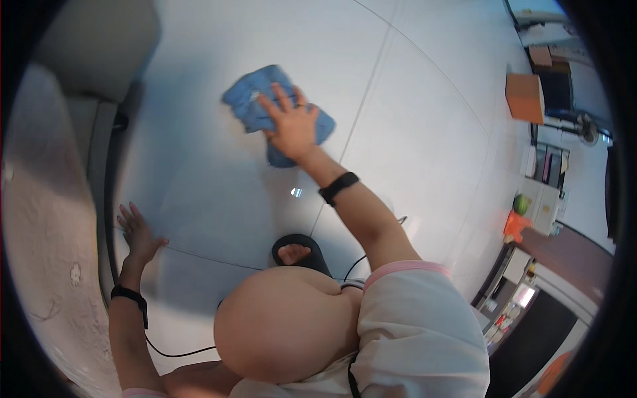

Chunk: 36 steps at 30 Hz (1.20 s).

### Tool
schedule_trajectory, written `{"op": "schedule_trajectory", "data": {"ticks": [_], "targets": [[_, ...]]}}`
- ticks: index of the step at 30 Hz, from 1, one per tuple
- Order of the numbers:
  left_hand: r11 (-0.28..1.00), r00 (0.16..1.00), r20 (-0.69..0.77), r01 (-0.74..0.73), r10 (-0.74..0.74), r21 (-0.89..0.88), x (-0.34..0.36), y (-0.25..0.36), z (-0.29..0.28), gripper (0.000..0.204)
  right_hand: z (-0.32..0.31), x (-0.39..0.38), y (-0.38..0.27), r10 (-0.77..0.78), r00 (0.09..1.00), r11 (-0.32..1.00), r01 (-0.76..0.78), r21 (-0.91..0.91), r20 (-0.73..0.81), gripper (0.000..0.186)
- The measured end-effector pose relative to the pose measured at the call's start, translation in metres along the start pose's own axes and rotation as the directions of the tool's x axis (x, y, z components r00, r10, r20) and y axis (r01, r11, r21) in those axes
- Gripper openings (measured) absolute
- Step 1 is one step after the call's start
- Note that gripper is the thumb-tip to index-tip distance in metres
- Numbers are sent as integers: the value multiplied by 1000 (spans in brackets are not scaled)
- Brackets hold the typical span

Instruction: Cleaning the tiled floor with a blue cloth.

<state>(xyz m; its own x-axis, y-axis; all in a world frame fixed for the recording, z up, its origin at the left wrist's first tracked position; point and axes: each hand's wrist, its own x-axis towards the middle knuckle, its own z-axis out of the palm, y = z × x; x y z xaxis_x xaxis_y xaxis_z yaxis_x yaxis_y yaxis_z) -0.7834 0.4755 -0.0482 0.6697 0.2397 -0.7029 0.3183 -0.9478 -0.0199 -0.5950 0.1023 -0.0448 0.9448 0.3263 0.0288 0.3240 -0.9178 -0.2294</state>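
Observation:
A folded blue cloth (pixel 282 152) lies on the glossy pale tiled floor (pixel 418 132) ahead of me. My right hand (pixel 292 123) rests on it, palm down with fingers spread, a black band around that wrist. Over on the left, my left hand (pixel 139 229) is splayed on the floor beside the edge of the furniture, also with a black band at the wrist. My bare bent knee (pixel 279 325) and a foot in a black sandal (pixel 294 252) show below the cloth.
Grey furniture (pixel 93 40) and a mottled pale furniture side (pixel 46 199) line the left. Black cable (pixel 179 353) runs along the floor near me. Along the right stand an orange-brown box (pixel 524 96), a fan (pixel 587 129), a green round object (pixel 521 203) and shelving (pixel 504 298) with small items.

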Motion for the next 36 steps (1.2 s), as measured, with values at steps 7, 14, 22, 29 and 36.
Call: {"op": "schedule_trajectory", "data": {"ticks": [7, 14, 22, 29, 36], "targets": [[999, 998, 48, 29, -28, -18, 10, -9, 0, 128, -24, -123, 205, 597, 759, 782, -623, -25, -261, 65], [982, 988, -125, 70, -93, -173, 24, 71, -20, 135, -62, -272, 287, 959, -187, -151, -973, 178, -212, 65], [953, 973, 1, 227, -232, -201, 38, 146, -41, 140, -44, -203, 215, 966, 96, 134, -980, 150, -240, 70], [947, 965, 9, 261, -264, -186, 38, 139, -38, 142, -28, -18, 116, 344, 931, 938, -348, -9, -122, 67], [956, 983, -6, 176, -182, -236, 34, 128, -27, 147, -28, 37, 186, 355, 918, 928, -369, -49, -179, 66]]}}
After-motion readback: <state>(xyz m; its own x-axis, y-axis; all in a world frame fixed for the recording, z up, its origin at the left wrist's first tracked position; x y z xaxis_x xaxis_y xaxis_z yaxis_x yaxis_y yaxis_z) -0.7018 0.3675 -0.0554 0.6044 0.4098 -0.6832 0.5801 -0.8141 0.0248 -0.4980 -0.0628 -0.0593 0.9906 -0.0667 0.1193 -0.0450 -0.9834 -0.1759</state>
